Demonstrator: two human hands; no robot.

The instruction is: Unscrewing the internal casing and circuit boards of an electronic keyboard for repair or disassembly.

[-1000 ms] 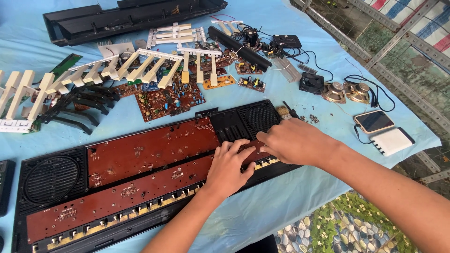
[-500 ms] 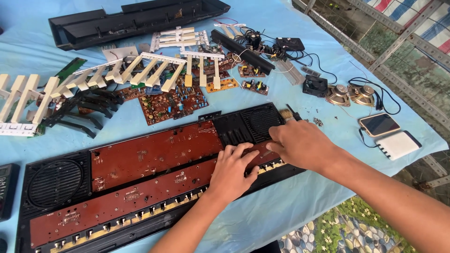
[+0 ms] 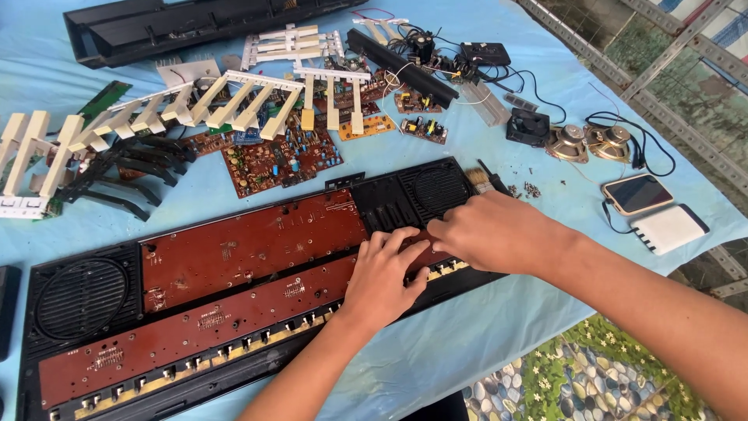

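Note:
A long black keyboard base (image 3: 86, 300) lies open across the blue cloth, with two red-brown circuit boards (image 3: 241, 245) inside it. My left hand (image 3: 386, 273) lies flat on the right part of the lower board (image 3: 195, 331), fingers spread and holding nothing. My right hand (image 3: 499, 234) is just to its right, over that board's right end. Its fingers curl down onto the board and touch my left fingertips. What its fingertips grip is hidden.
Behind the base lie white key strips (image 3: 234, 105), black key strips (image 3: 117, 175), small circuit boards (image 3: 280, 156), a black cover (image 3: 195, 23), a fan (image 3: 528, 126), two speakers (image 3: 588, 143), a brush (image 3: 479, 179), loose screws (image 3: 532, 189), a phone (image 3: 637, 193) and a white power bank (image 3: 668, 228).
Both hands stay on the right end of the lower board, shifting only slightly. My left fingers have spread a little. The view has moved a bit.

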